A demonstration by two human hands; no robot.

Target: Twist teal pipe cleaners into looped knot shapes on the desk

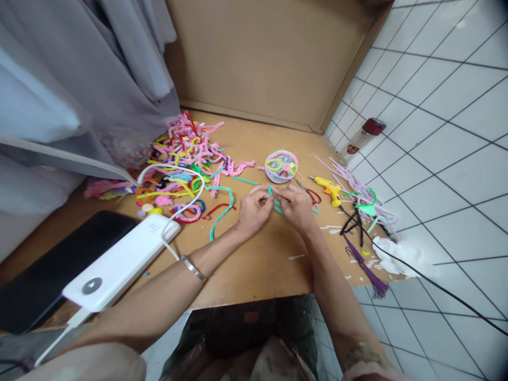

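Note:
Over the middle of the table, my left hand point(254, 209) and my right hand point(296, 205) are close together, fingers pinched on a teal pipe cleaner point(270, 191). Part of it curves down between the hands; its full shape is hidden by my fingers. Another teal pipe cleaner point(230, 203), bent, lies left of my left hand, beside a short red pipe cleaner point(217, 210). Just beyond my hands stands a round tub point(281, 166) with colourful bits in it. Red-handled scissors point(315, 197) lie right behind my right hand, partly covered.
A tangled heap of pipe cleaners point(190, 151) covers the back left. A white power bank point(119, 262) with a cable and a black slab point(59, 264) lie at left. At right are a yellow glue gun point(331, 190), lilac sticks point(353, 182) and a purple tassel point(367, 270).

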